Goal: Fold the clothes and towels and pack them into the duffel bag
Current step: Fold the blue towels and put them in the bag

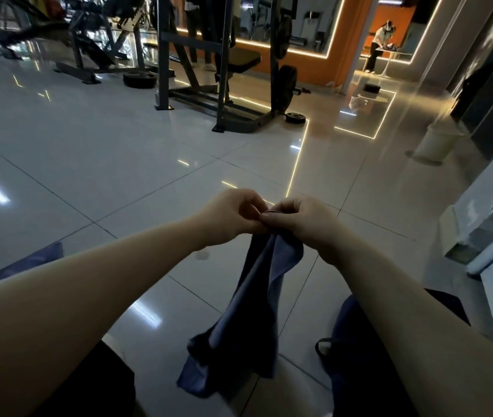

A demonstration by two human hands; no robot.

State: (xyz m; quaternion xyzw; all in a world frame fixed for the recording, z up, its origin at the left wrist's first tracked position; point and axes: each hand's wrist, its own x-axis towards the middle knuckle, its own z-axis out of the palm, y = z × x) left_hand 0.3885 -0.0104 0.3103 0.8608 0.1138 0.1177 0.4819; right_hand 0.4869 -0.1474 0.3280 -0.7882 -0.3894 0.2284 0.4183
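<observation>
A blue-grey towel (254, 302) hangs in front of me above the tiled floor. My left hand (230, 215) and my right hand (302, 221) pinch its top edge close together, fingertips almost touching. The cloth droops in loose folds down to about knee height. A dark blue duffel bag (356, 356) with a black strap lies on the floor at the lower right, partly hidden by my right forearm. Another piece of blue cloth (28, 263) shows at the left edge behind my left arm.
A weight rack with a bench (224, 70) and plates stands ahead on the glossy tile floor. A white bin (435, 139) sits at the right near a dark wall. A white cabinet edge (492, 251) is close on my right. A person stands far back.
</observation>
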